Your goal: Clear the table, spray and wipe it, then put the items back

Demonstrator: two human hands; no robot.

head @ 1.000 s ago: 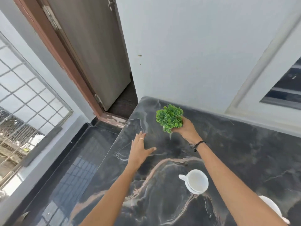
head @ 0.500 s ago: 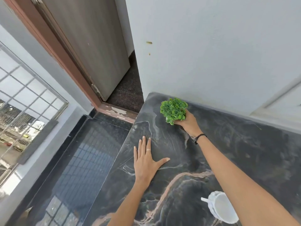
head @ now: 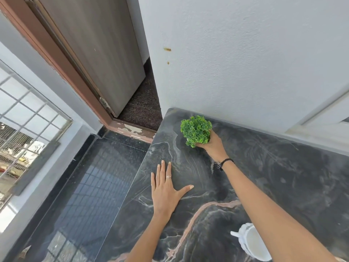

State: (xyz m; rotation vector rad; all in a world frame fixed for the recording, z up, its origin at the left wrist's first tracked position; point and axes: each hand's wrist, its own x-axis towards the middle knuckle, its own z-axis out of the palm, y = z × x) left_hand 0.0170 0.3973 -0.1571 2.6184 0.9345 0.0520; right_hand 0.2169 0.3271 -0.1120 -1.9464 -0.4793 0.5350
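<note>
Right grip (head: 212,143) holding plant (head: 196,130) near table (head: 283,176) corner

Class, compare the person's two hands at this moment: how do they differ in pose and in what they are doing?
The left hand lies flat, fingers straight, on the marble table; the right hand curls round the small green plant. The left holds nothing; the right grips. The right reaches nearer the wall. Both are over the table.

Right hand (head: 212,143) grips the plant (head: 196,130) by the wall; left hand (head: 166,193) lies flat on the table (head: 283,176).

One plant (head: 196,131), one white cup (head: 253,242), two hands
</note>
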